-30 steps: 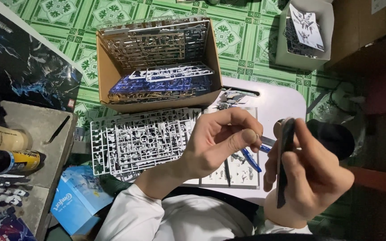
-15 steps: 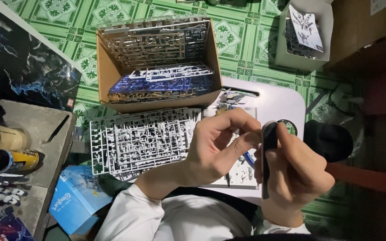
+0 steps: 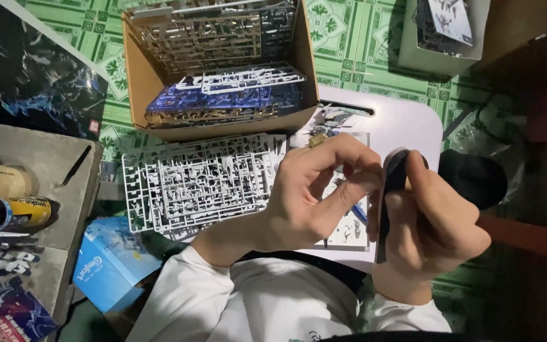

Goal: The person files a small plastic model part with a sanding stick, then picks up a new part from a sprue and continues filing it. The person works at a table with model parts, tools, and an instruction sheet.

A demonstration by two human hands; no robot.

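My left hand (image 3: 314, 196) is curled with thumb and fingers pinched on a small part that the fingers hide. My right hand (image 3: 432, 221) grips a long dark sanding stick (image 3: 390, 190) held upright, its top edge against my left fingertips. Both hands hover over a small white lap table (image 3: 406, 123) with a printed instruction sheet (image 3: 346, 231) on it. A blue-handled tool (image 3: 358, 211) lies on the sheet under my hands. A white sprue of model parts (image 3: 197, 180) lies just left of my left hand.
An open cardboard box (image 3: 137, 82) holds grey, white and blue sprues behind the white one. A grey side table (image 3: 33, 164) at left carries a spray can (image 3: 11, 212) and tweezers (image 3: 74, 166). A second small box (image 3: 447, 31) sits at top right on the green patterned floor.
My right hand has brought the sanding stick leftward from apart until it meets my left fingertips. My left hand stayed in place, still pinched.
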